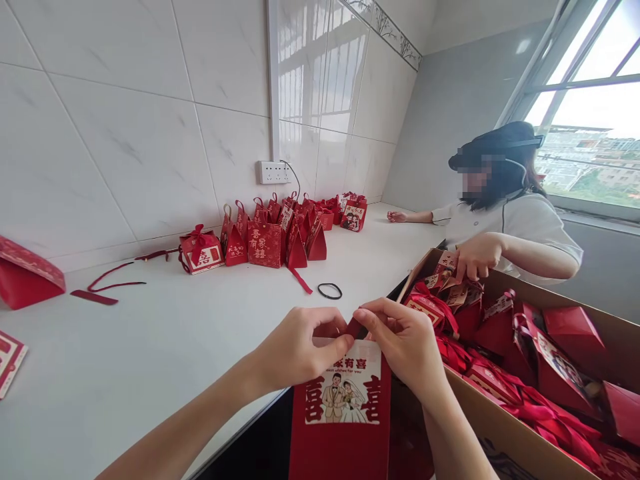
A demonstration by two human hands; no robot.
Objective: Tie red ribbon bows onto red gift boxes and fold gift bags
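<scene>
A red gift box (340, 450) hangs upright in front of me at the near table edge. Its front has a white panel with a cartoon bride and groom and red characters. My left hand (305, 350) is closed, pinching the box's top from the left. From the other side my right hand (407, 340) is closed too, thumb and fingers on a short dark red strip (354, 327) at the top. Both hands nearly touch there. The fingers hide part of the box's upper edge.
Several red gift boxes (265, 243) line the white table (165, 353) by the wall. A black hair tie (330, 291) and red ribbon (103, 288) lie nearby. At right, a co-worker's hand (477, 257) reaches into a cardboard box (475, 417) of red gift boxes.
</scene>
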